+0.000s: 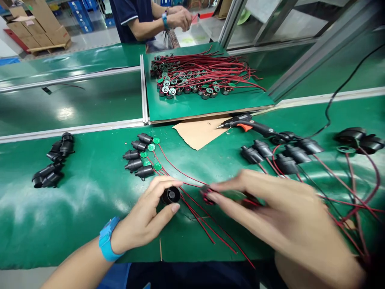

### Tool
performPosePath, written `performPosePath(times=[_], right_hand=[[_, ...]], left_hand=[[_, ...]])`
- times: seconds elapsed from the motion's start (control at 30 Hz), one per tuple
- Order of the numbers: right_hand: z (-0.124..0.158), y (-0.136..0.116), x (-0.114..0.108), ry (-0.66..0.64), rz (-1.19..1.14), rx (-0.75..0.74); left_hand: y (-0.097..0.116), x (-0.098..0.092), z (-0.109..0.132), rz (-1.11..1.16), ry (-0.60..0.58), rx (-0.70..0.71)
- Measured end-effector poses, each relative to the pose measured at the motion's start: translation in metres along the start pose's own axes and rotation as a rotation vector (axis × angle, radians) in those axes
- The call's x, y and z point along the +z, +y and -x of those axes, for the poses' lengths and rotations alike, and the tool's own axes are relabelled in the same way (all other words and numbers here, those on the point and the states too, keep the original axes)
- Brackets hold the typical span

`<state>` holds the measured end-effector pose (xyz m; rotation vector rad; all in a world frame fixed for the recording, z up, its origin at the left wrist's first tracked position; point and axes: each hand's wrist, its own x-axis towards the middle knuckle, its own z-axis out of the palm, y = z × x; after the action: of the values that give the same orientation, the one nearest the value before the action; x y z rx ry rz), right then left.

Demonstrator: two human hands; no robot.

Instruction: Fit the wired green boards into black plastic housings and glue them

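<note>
My left hand (153,212), with a blue band on the wrist, grips a black plastic housing (172,195) whose round open end faces up toward me. To its right, my right hand (264,208) pinches a small dark round part with red wire (207,194) between thumb and fingertips; motion blurs it. A gap separates the two parts. Beyond my left hand lie several black housings (134,164) beside green circuit discs (151,147). Red wires (207,224) from these run across the bench beneath and between my hands.
A glue gun (252,125) rests by brown cardboard (200,130). More black housings lie left (54,168) and right (288,158), the right ones with wires. On a raised shelf (186,110) sits a pile of red-wired parts (192,78). A co-worker's hands (180,19) work beyond.
</note>
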<state>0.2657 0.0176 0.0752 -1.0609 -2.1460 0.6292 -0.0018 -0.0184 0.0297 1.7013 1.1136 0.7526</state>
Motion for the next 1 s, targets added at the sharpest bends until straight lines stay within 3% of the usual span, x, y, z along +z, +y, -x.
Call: performPosePath(times=[0.13, 0.23, 0.37, 0.57, 0.77, 1.0], right_hand=[[-0.034, -0.001, 0.033, -0.027, -0.251, 0.106], [-0.031, -0.002, 0.049, -0.061, -0.371, 0.146], [-0.024, -0.005, 0.061, -0.087, -0.370, 0.058], [-0.031, 0.001, 0.049, -0.257, -0.430, 0.181], [-0.034, 0.006, 0.032, -0.275, -0.431, 0.201], [-0.031, 0.004, 0.033, -0.316, -0.387, 0.196]], left_hand=[[-0.007, 0.007, -0.001, -0.113, 0.157, 0.037], [-0.009, 0.008, -0.001, -0.141, 0.196, 0.042], [-0.005, 0.007, -0.001, -0.121, 0.179, 0.047], [-0.005, 0.004, -0.002, -0.108, 0.171, 0.041], [-0.008, 0.005, -0.002, -0.022, 0.140, -0.026], [-0.010, 0.006, -0.002, -0.020, 0.160, -0.022]])
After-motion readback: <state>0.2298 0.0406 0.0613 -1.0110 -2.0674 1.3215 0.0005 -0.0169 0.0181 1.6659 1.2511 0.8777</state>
